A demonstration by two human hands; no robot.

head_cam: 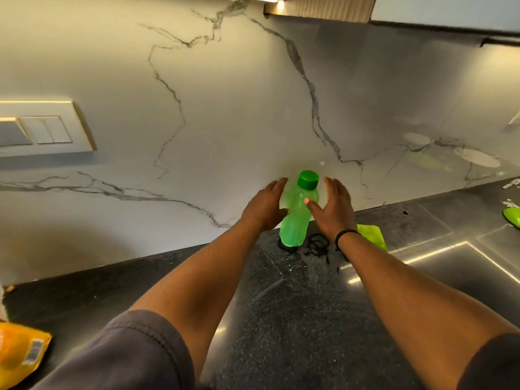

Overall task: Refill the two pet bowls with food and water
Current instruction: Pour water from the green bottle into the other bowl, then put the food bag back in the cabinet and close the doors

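Observation:
A green plastic water bottle [296,218] with a darker green screw cap [308,179] stands upright on the dark counter [174,277], close to the marble wall. My left hand [266,205] is on its left side with straight fingers. My right hand [332,208] is on its right side, fingers straight, the thumb lying against the bottle's body. Neither hand curls round the bottle. An orange food bag [19,353] lies at the counter's near left edge. No pet bowl shows.
A steel sink and drainer [439,249] fill the right side. A green cloth [371,235] lies behind my right wrist, and a green object [512,216] sits at the far right. A switch plate [45,130] is on the wall at left.

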